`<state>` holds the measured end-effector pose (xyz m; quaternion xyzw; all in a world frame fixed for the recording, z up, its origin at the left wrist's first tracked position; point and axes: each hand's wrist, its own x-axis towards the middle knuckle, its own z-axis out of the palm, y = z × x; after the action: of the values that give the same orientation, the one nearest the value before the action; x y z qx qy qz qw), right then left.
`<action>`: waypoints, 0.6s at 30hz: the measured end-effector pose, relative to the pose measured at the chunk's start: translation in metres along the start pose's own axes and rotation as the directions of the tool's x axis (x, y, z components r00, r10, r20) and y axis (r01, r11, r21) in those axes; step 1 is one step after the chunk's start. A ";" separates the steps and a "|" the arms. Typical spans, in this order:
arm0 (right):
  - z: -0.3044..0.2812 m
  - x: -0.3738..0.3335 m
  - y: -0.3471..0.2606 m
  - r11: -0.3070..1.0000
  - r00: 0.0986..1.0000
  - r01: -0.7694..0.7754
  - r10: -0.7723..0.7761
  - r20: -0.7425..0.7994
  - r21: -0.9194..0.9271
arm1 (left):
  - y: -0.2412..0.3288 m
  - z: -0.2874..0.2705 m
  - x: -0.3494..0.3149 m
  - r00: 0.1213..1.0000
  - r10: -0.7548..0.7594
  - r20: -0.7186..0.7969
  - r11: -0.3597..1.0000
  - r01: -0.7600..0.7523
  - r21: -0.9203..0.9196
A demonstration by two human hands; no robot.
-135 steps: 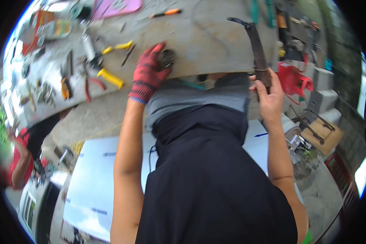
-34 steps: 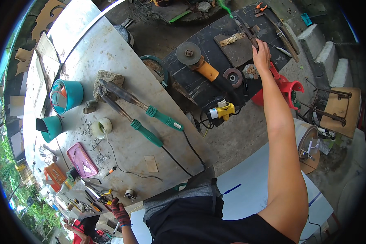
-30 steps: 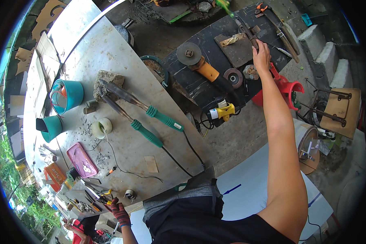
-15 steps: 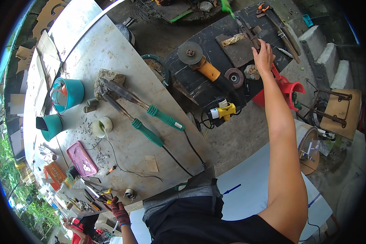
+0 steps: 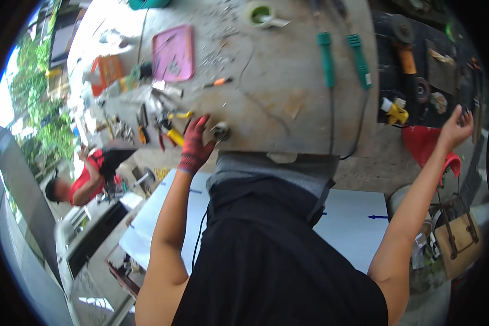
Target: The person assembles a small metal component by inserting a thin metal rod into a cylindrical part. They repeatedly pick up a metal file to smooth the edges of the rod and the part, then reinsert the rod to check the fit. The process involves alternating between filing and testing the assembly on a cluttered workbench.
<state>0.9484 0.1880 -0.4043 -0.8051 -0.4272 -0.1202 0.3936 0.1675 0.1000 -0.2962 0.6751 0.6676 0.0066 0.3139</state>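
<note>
My left hand [image 5: 197, 144], in a red and dark knitted glove, is over the front edge of the grey metal table [image 5: 288, 60] with its fingers apart. A small round metal piece [image 5: 220, 132] sits right by its fingertips, and yellow-handled pliers [image 5: 175, 137] lie on its other side. Whether the glove touches either one, I cannot tell. Far off to the right, my bare right hand [image 5: 457, 129] is raised near the dark side table [image 5: 386, 81]. Its fingers are loosely bent and apart, with nothing plainly visible in them.
Two irons with green handles [image 5: 326, 60] lie on the table, their cords hanging over the edge. A pink tray [image 5: 186, 46], a tape roll [image 5: 251, 15] and an orange box [image 5: 110, 68] stand farther back. An angle grinder [image 5: 406, 58] and red plastic container [image 5: 422, 142] are rightward. A person in red [image 5: 89, 182] is leftward.
The view has swung left. My right hand has come away from the dark long metal tool on the side table. My left hand has moved off the tools at the edge and spread its fingers.
</note>
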 end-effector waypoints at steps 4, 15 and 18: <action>-0.049 -0.063 -0.073 0.977 0.980 -0.107 0.072 0.184 0.187 | -0.016 0.022 -0.002 0.988 0.151 -0.030 0.987 -0.149 0.062; -0.179 -0.252 -0.346 0.973 0.822 0.028 -0.152 0.549 0.228 | -0.047 0.059 0.012 0.902 0.336 -0.271 0.920 -0.376 -0.110; -0.198 -0.296 -0.411 0.927 0.770 0.130 -0.318 0.553 0.353 | -0.041 0.063 0.003 0.866 0.322 -0.382 0.902 -0.403 -0.153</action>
<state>0.4755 0.0004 -0.2118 -0.6759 -0.6366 0.1596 0.3354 0.1581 0.0733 -0.3659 0.7364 0.5676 0.2613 0.2594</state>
